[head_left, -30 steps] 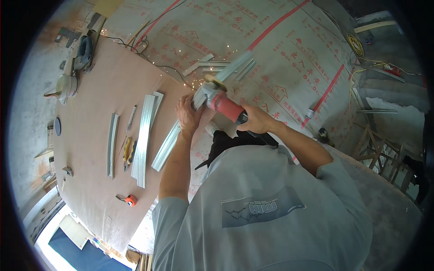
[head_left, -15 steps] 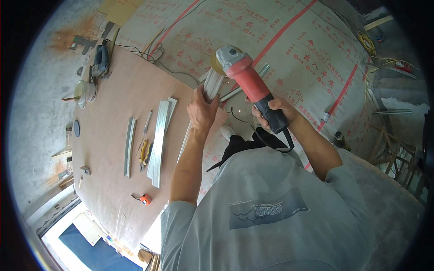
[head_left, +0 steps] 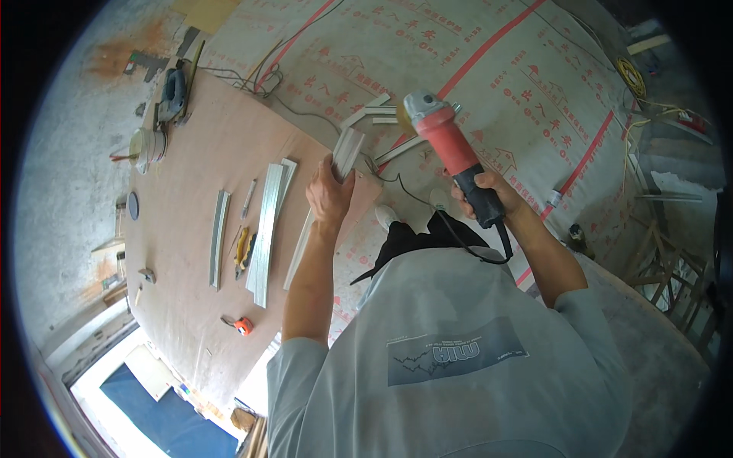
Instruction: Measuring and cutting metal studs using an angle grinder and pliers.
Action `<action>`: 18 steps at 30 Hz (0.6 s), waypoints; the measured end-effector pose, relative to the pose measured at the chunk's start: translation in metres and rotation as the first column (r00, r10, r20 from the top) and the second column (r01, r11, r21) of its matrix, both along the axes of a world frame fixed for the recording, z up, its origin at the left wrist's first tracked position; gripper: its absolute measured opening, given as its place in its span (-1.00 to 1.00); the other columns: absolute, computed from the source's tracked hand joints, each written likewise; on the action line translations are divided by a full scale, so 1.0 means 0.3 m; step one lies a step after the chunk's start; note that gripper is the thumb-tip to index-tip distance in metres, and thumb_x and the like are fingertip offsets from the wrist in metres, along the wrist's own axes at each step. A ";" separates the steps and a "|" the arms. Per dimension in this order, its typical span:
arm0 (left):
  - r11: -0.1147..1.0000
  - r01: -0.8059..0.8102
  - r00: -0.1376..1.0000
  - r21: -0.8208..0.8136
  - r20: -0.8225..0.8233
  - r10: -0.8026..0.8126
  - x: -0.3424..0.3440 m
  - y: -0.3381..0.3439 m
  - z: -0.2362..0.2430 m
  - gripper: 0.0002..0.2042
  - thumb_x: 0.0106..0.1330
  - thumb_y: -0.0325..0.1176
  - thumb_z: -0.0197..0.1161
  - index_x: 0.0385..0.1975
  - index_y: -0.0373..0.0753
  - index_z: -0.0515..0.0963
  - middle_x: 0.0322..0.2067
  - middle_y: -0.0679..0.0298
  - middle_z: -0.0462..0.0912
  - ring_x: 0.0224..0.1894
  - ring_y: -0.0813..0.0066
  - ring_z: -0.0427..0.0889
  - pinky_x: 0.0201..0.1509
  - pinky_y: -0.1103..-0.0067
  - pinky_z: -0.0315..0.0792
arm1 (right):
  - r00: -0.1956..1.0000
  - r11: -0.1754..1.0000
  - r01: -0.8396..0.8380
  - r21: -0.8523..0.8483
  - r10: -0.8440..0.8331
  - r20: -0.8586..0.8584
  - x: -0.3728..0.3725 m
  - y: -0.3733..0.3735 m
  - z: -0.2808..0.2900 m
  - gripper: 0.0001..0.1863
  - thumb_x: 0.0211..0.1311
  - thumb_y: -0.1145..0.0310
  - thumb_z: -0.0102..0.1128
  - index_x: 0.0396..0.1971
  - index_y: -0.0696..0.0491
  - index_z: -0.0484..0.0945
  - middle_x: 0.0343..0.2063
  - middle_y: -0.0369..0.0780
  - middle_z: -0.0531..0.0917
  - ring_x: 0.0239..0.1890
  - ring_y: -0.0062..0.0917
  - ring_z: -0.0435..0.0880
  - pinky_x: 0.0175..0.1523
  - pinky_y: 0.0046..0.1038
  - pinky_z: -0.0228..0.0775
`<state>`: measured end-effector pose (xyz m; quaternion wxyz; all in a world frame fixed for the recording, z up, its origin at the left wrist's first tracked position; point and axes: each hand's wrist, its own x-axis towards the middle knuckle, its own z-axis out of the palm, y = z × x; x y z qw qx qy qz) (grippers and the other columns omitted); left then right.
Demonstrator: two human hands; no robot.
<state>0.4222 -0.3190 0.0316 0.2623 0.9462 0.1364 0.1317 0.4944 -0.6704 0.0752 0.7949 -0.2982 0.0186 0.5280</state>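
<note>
A red and black angle grinder (head_left: 450,146) with a grey head is gripped by my right hand (head_left: 489,195) around its black rear handle. Its yellowish disc (head_left: 406,114) points away from me, apart from the strip. My left hand (head_left: 328,198) is closed around a pale grooved strip (head_left: 349,147) at the board's right edge. A light length emerges beneath my left forearm; I cannot tell whether it is the same piece. Left of that hand, shiny metal channels (head_left: 267,237) lie on the wooden board (head_left: 183,252), beside yellow-handled pliers (head_left: 244,250) and a narrower channel (head_left: 219,240).
A tape measure (head_left: 242,326), jigsaw (head_left: 172,95) and white bucket (head_left: 146,146) sit around the board. Cut strip pieces (head_left: 374,111) and a metal channel (head_left: 401,149) lie on the printed floor covering (head_left: 489,84). The grinder's cord (head_left: 416,202) loops near my legs.
The grinder has moved right, and its disc has come away from the strip's end. My left hand has shifted slightly left and toward me with the strip. Floor pieces are more exposed.
</note>
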 end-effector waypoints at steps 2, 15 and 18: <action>0.998 0.020 0.990 0.060 -0.138 -0.012 -0.042 0.022 -0.071 -0.41 0.06 -0.26 0.54 0.10 -0.27 0.48 -0.31 0.13 0.67 -0.29 0.14 0.71 -0.21 0.30 0.57 | 0.999 0.998 -0.006 -0.058 0.008 0.033 0.006 -0.011 0.030 -0.36 0.15 0.09 0.37 0.10 0.17 0.39 -0.35 -0.14 0.61 -0.49 -0.49 0.70 -0.42 -0.44 0.58; -0.141 0.257 0.940 -0.956 0.213 0.268 -0.297 -0.337 0.360 -0.26 0.27 -0.10 0.47 0.36 -0.23 0.27 0.13 0.23 0.53 0.26 0.33 0.46 0.39 0.36 0.33 | 0.101 0.742 -0.074 -0.666 0.670 0.735 -0.068 0.457 0.349 -0.14 -0.01 0.26 0.46 0.31 0.15 0.26 0.04 0.05 0.61 0.10 0.00 0.61 0.10 -0.12 0.52; -0.112 0.193 0.662 -0.975 0.045 0.748 -0.401 -0.314 0.362 -0.46 0.33 -0.07 0.40 0.19 -0.19 0.39 0.05 0.25 0.57 0.15 0.35 0.53 0.37 0.34 0.36 | -0.208 0.832 -0.145 -0.535 0.503 0.839 -0.210 0.579 0.307 -0.06 0.04 0.27 0.46 0.39 0.13 0.12 0.03 0.15 0.60 0.08 0.06 0.59 0.09 -0.03 0.50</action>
